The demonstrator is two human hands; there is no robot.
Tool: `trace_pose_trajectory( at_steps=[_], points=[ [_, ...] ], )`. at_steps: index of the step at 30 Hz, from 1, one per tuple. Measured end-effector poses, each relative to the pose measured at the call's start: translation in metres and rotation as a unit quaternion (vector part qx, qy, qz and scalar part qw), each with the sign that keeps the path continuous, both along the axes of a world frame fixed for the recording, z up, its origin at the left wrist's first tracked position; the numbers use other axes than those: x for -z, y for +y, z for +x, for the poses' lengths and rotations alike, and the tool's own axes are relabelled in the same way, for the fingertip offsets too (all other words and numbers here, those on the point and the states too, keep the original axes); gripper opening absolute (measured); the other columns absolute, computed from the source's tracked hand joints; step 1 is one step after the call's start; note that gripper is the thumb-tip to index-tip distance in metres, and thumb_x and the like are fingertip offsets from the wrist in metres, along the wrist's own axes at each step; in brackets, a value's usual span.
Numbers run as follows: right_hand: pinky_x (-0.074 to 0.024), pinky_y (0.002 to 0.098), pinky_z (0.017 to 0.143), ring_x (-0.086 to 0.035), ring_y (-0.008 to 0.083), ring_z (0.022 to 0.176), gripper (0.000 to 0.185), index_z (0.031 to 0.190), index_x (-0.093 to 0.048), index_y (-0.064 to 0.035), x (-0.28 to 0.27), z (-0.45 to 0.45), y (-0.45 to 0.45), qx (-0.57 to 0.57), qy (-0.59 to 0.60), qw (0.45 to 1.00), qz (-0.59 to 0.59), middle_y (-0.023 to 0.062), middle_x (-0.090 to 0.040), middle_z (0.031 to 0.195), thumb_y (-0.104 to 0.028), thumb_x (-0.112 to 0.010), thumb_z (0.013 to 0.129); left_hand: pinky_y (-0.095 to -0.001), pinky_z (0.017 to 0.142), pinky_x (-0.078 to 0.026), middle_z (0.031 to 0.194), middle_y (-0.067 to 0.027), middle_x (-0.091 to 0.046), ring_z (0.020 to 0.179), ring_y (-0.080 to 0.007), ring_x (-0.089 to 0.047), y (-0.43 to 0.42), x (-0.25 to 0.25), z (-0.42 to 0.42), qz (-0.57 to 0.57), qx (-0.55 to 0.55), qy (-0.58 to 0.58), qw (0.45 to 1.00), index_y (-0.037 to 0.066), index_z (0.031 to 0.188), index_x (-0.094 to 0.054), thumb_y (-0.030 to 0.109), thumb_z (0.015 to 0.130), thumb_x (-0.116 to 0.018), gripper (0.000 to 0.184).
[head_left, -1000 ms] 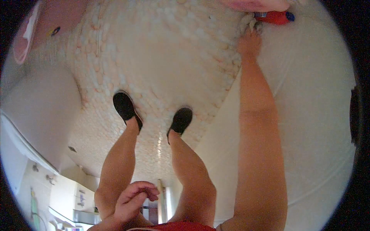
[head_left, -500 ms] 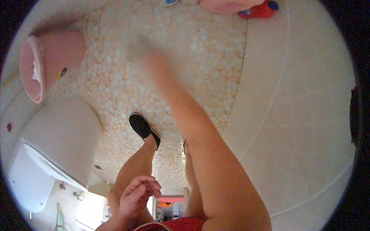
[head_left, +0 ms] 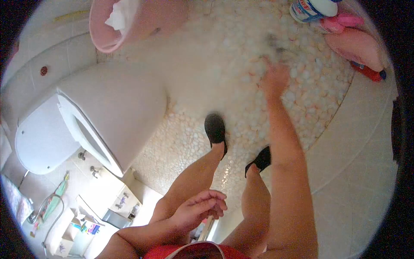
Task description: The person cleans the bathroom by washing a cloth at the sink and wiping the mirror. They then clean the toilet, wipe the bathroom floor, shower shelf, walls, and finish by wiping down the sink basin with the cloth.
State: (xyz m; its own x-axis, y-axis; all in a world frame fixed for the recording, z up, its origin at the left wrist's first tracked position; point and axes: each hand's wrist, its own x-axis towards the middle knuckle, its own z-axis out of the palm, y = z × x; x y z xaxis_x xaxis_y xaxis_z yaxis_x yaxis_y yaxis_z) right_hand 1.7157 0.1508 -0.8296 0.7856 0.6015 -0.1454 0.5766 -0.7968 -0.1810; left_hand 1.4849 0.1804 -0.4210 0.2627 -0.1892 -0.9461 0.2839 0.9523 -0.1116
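Observation:
My left hand (head_left: 200, 209) hangs in front of my left leg, fingers loosely bent and palm empty. My right hand (head_left: 276, 80) reaches out low over the pebble-patterned floor (head_left: 241, 69). Its fingers are curled and smeared by motion. Just beyond them shows a blurred dark, greyish thing (head_left: 276, 43); I cannot make out what it is. Below this hand are my feet in black slip-on shoes (head_left: 214, 127).
To the left stands a white toilet (head_left: 116, 108) with its lid raised. A pink bin (head_left: 108, 47) with white paper is at the top left. A white-and-blue container (head_left: 308, 11), a pink item (head_left: 355, 47) and a red bottle (head_left: 366, 71) lie at the top right.
The view has turned, so toilet, bin and feet sit further right. My right hand has swung rightward across the floor. My left hand keeps its loose bend.

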Motion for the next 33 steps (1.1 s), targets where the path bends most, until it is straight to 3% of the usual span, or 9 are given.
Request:
trace_pose_trajectory(
  at_steps=[3,6,8,14,22,26,28,31,33],
  points=[
    [-0.0327,0.0532,0.100,-0.047,0.0346,0.114,0.042,0.121,-0.056,-0.0191,-0.009,-0.045,-0.038,-0.233,-0.006,0.970,0.072,0.0128,-0.055,0.121,-0.030,-0.061,0.081,-0.0280,0.078,-0.046,0.099,-0.0091,-0.060,0.087,-0.0169,-0.058,-0.006,0.000,-0.010,0.015,0.036,0.009,0.999,0.001,0.118,-0.050,0.019,0.095,-0.047,0.029],
    [-0.0330,0.0533,0.100,-0.047,0.0339,0.114,0.036,0.118,-0.058,-0.0171,-0.070,0.001,-0.127,-0.295,0.062,0.943,-0.140,0.0098,-0.055,0.121,-0.023,-0.058,0.083,-0.0289,0.077,-0.046,0.099,-0.0087,-0.061,0.085,-0.0167,-0.058,-0.019,-0.001,-0.031,0.035,0.025,0.023,0.999,0.002,0.116,-0.052,0.016,0.094,-0.047,0.027],
    [-0.0348,0.0464,0.100,-0.046,0.0318,0.116,0.032,0.116,-0.058,-0.0154,-0.118,0.058,-0.178,-0.227,0.050,0.882,-0.409,0.0073,-0.047,0.131,-0.012,-0.053,0.084,-0.0293,0.076,-0.046,0.098,-0.0085,-0.061,0.085,-0.0168,-0.059,-0.032,-0.003,-0.038,0.020,-0.012,-0.002,1.000,0.002,0.117,-0.052,0.015,0.094,-0.047,0.026],
    [-0.0322,0.0429,0.103,-0.044,0.0301,0.120,0.037,0.127,-0.050,-0.0107,-0.125,0.124,-0.253,-0.207,0.051,0.843,-0.494,0.0118,-0.047,0.130,-0.017,-0.043,0.091,-0.0275,0.075,-0.045,0.097,-0.0072,-0.061,0.083,-0.0152,-0.058,-0.071,0.001,-0.033,-0.014,0.098,-0.025,0.995,0.004,0.116,-0.052,0.015,0.095,-0.046,0.025],
    [-0.0224,0.0507,0.108,-0.042,0.0327,0.123,0.041,0.124,-0.051,-0.0018,-0.200,-0.217,-0.462,-0.230,0.338,0.823,-0.395,0.0183,-0.049,0.128,-0.026,-0.046,0.091,-0.0252,0.071,-0.044,0.093,-0.0042,-0.062,0.081,-0.0114,-0.056,-0.099,0.014,-0.051,0.034,0.143,0.010,0.989,0.005,0.114,-0.054,0.018,0.095,-0.048,0.024],
    [-0.0172,0.0518,0.110,-0.038,0.0328,0.127,0.043,0.131,-0.045,-0.0027,-0.266,-0.069,-0.332,-0.271,0.287,0.762,-0.514,0.0158,-0.042,0.138,-0.022,-0.041,0.093,-0.0257,0.067,-0.045,0.091,-0.0038,-0.061,0.076,-0.0117,-0.056,-0.109,0.015,-0.057,0.054,0.176,0.001,0.983,0.007,0.112,-0.055,0.021,0.094,-0.048,0.023],
    [-0.0195,0.0512,0.110,-0.043,0.0312,0.123,0.039,0.124,-0.051,-0.0024,-0.251,0.023,-0.304,-0.216,0.074,0.856,-0.463,0.0139,-0.050,0.130,-0.020,-0.045,0.090,-0.0269,0.066,-0.045,0.090,-0.0046,-0.061,0.075,-0.0130,-0.056,-0.113,0.017,-0.058,0.071,0.198,0.020,0.977,0.007,0.111,-0.054,0.023,0.095,-0.047,0.024],
    [-0.0242,0.0551,0.103,-0.042,0.0293,0.125,0.037,0.125,-0.053,-0.0149,-0.312,0.177,-0.202,-0.181,-0.145,0.842,-0.487,0.0104,-0.050,0.131,-0.023,-0.043,0.091,-0.0268,0.065,-0.045,0.090,-0.0037,-0.061,0.074,-0.0129,-0.056,-0.124,0.014,-0.067,0.094,0.216,0.023,0.972,0.009,0.112,-0.054,0.025,0.094,-0.049,0.025],
    [-0.0318,0.0499,0.101,-0.046,0.0304,0.120,0.029,0.112,-0.059,-0.0054,-0.350,0.219,-0.189,-0.206,-0.237,0.877,-0.363,0.0122,-0.055,0.123,-0.018,-0.049,0.088,-0.0267,0.065,-0.045,0.091,-0.0036,-0.061,0.075,-0.0130,-0.057,-0.133,0.014,-0.076,0.100,0.218,0.036,0.970,0.008,0.113,-0.054,0.023,0.094,-0.049,0.025]
  ],
)
